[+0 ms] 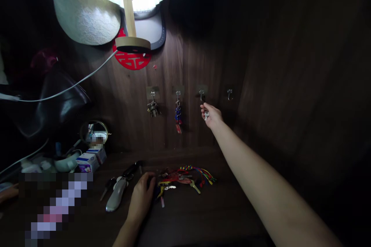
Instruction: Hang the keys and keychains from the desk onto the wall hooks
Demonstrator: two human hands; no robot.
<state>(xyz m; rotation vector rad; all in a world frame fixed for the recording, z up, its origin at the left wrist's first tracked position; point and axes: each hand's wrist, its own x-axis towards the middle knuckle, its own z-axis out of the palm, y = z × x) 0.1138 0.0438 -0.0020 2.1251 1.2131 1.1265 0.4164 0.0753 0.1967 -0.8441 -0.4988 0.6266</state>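
My right hand (212,115) reaches to the third wall hook (202,94), its fingers closed in a pinch. A small silver key (206,115) hangs from them, and a dark loop shows near the hook; whether it is over the hook I cannot tell. My left hand (142,191) rests on the wooden surface, fingers bent and thumb apart. Beside its fingertips lies a heap of keys with colourful cords (182,177). To its left are a grey key holder (117,195) and a black-headed key (107,189).
A key bunch (153,110) hangs on the first hook, blue keys with a red tag (178,115) on the second. The fourth hook (230,94) carries nothing. Above, a lit lamp (130,15) with a white cable hangs before caps (87,19). Boxes (88,161) and a round mirror (95,133) stand left.
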